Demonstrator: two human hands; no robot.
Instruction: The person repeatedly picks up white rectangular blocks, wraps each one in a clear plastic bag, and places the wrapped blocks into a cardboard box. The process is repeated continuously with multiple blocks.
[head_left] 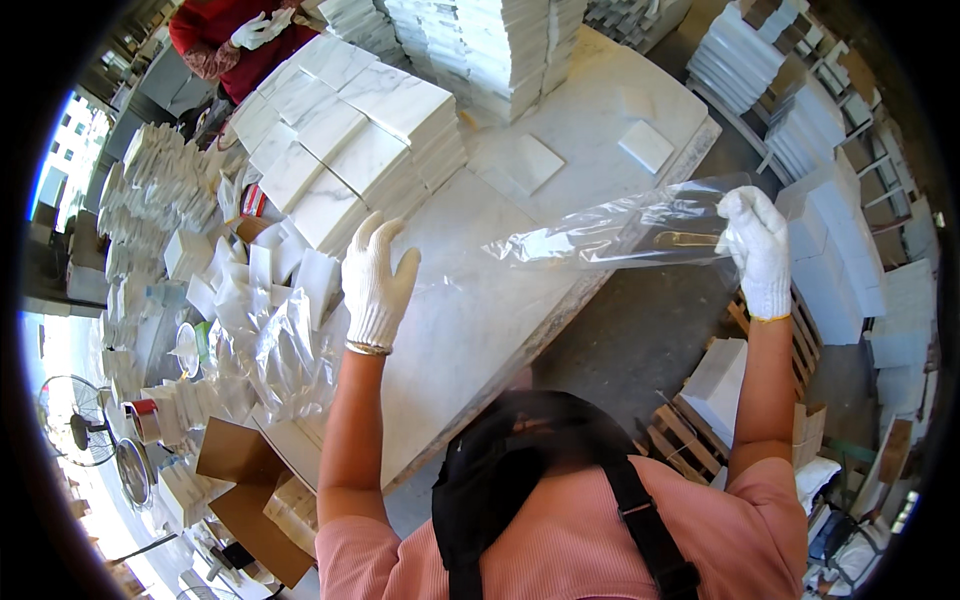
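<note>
My right hand, in a white knit glove, grips one end of a clear plastic sheet or bag. The plastic stretches leftward over the table's edge, and its far end lies above the tabletop. Through it, beside my right fingers, shows a narrow gold-brown strip that I cannot make out. My gloved left hand is raised with fingers apart and nothing in it. Close to it stands a block of stacked white marble tiles with grey veins.
Two loose tiles lie on the marble-topped table. Tall tile stacks rise at the back. Crumpled clear plastic and an opened cardboard box are at left. Another person's gloved hands show at upper left. Wooden pallets sit at right.
</note>
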